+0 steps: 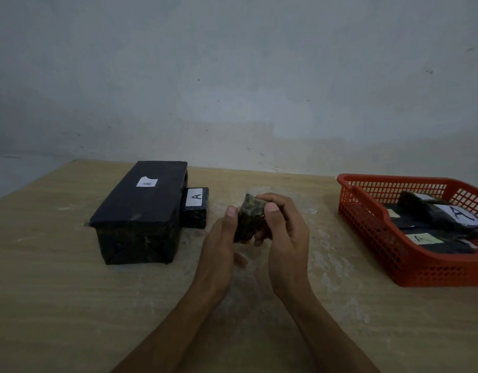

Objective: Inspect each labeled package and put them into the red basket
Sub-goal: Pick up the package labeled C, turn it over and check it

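Note:
Both my hands hold a small black-wrapped package (250,216) above the middle of the table. My left hand (223,246) grips its left side and my right hand (282,232) its right side, thumbs on top. No label shows on it from here. A large black box (141,211) with a white "A" label lies at the left. A smaller black package (196,207) labeled "A" stands right behind it. The red basket (367,219) sits at the right and holds several black packages (442,216) with "A" labels.
The wooden table (71,305) runs to a pale wall (232,76) at the back. Its left corner shows at the far left. The basket reaches past the right edge of the view.

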`<state>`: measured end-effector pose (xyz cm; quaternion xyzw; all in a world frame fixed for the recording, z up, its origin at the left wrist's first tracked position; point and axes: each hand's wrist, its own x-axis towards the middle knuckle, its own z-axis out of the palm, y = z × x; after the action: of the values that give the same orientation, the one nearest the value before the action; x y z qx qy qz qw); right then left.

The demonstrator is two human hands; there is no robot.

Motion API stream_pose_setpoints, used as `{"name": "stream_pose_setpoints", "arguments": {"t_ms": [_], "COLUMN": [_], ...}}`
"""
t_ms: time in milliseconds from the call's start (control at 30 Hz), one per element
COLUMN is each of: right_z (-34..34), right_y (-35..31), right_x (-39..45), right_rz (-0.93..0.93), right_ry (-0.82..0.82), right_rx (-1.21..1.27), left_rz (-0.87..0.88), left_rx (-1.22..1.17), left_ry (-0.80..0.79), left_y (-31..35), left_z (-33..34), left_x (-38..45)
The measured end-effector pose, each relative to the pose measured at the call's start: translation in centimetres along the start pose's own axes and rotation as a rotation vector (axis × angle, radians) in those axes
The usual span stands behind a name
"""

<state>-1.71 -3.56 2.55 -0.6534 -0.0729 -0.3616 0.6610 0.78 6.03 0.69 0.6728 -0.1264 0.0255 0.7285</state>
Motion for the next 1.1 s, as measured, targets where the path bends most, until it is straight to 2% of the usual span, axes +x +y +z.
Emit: {"name": "stream_pose_setpoints", "arguments": {"t_ms": [367, 567, 800, 967, 1100], "right_z": [0.1, -0.1, -0.1, -0.1, -0.4], "right_y": [0.4, 0.6, 0.5, 1.4, 1.4], "right_x": [0.0, 0.2, 0.3, 0.3, 1.0], "right_rz": [-0.082, -0.089, -0.026, 0.088, 0.244], "right_ry": [-0.032, -0.041, -0.002, 0.048, 0.130], "right_rx": [-0.082, -0.116, -0.127, -0.269, -0.132], "left_rz": [0.054, 0.128, 0.119, 0.162, 0.249], "left_rx": [0.014, 0.173, 0.232, 0.209, 0.096], "left_ry": [-0.072, -0.004, 0.116, 0.198, 0.252], "left_y": [0.0, -0.4, 0.0, 0.3, 0.9], "left_z": [0.1, 0.2, -0.1, -0.3, -0.2], "left_x": [-0.3, 0.1, 0.2, 0.1, -0.4]}}
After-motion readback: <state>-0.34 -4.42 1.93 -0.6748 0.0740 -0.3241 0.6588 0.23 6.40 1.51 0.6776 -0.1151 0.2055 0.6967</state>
